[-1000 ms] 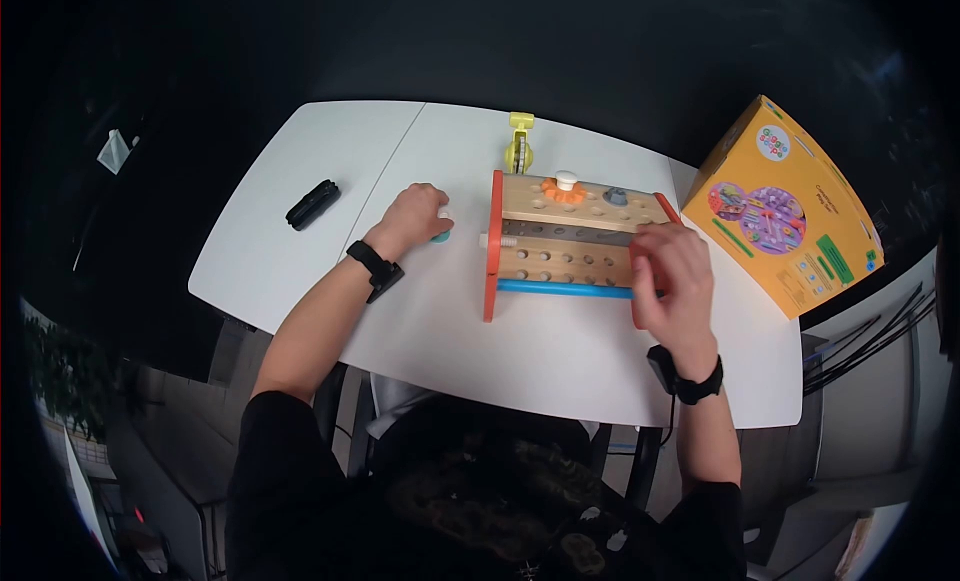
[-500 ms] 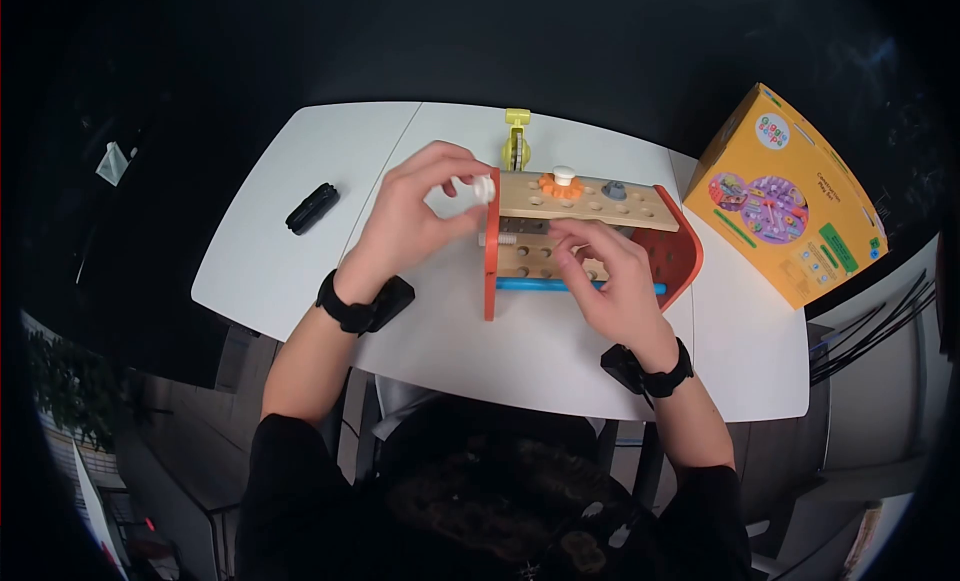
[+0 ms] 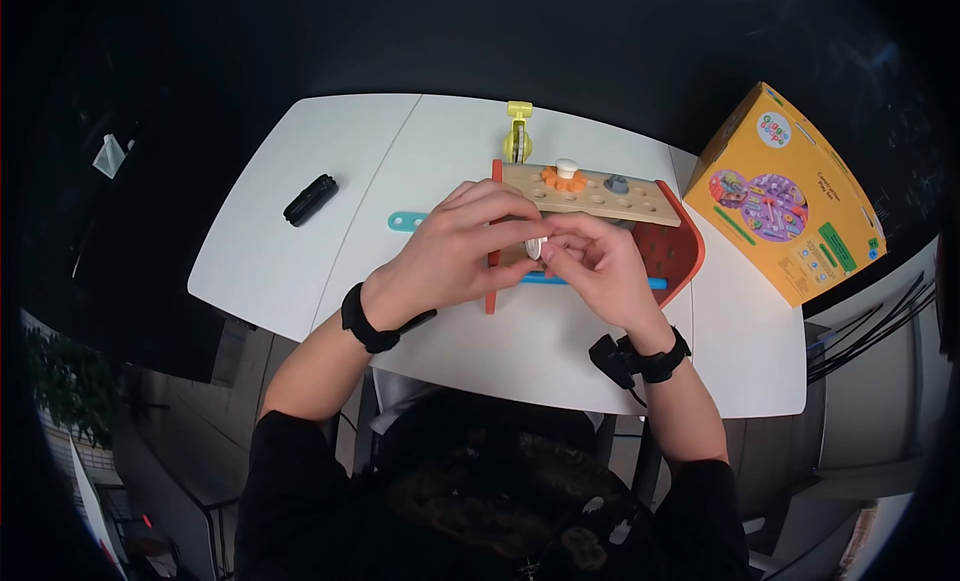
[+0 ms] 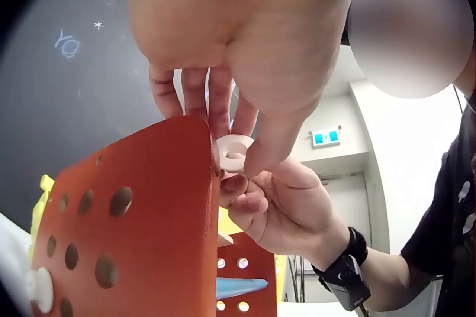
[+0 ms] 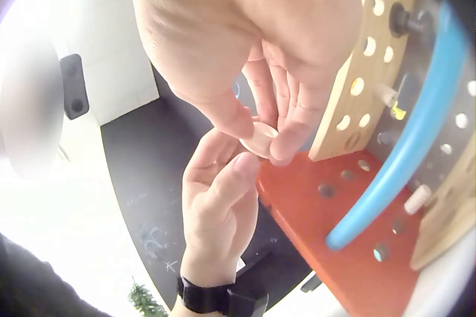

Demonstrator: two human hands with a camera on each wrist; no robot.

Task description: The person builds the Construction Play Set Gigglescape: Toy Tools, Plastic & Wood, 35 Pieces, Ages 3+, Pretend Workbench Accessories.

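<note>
In front of the toy workbench (image 3: 650, 206) both hands meet at a small white round piece (image 3: 534, 248). From the left wrist view it is a ring-like disc with a hole (image 4: 235, 152) in its middle. My left hand (image 3: 450, 246) pinches it between thumb and fingers. My right hand (image 3: 610, 271) pinches it too, with thumb and fingertips at its edge in the right wrist view. The workbench's red side panel (image 4: 134, 220) stands close beside the left fingers. A white peg (image 5: 418, 199) pokes through that panel, below the hands.
An orange gear (image 3: 563, 185) with a white knob and a grey piece (image 3: 616, 185) sit on the bench top. A teal strip (image 3: 403, 221) lies left, a black case (image 3: 311, 200) farther left. A yellow-green toy (image 3: 518, 136) stands behind; a yellow box (image 3: 785, 201) is at right.
My left hand has lifted the white piece off the table's left side and carried it right to the bench. My right hand has left the right panel and moved left to meet it.
</note>
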